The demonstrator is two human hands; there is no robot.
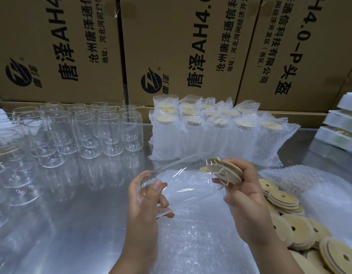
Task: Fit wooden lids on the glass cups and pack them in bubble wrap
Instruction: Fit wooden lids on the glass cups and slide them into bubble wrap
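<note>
Right hand pinches a round wooden lid by its edge at the mouth of the clear glass cup, held sideways in the air with the left hand curled round its base. Lidding is in hand; next, I judge, the lid needs squaring to the rim and pressing in. Knobbly bubble wrap lies below; flat, holed loose lids pile right, bare cups stand left, wrapped cups behind.

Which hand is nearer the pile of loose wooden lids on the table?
Right. The right hand, pinching a wooden lid at the mouth of the glass cup, is just left of the pile of loose lids; the left hand grips the cup's base, farther left.
</note>
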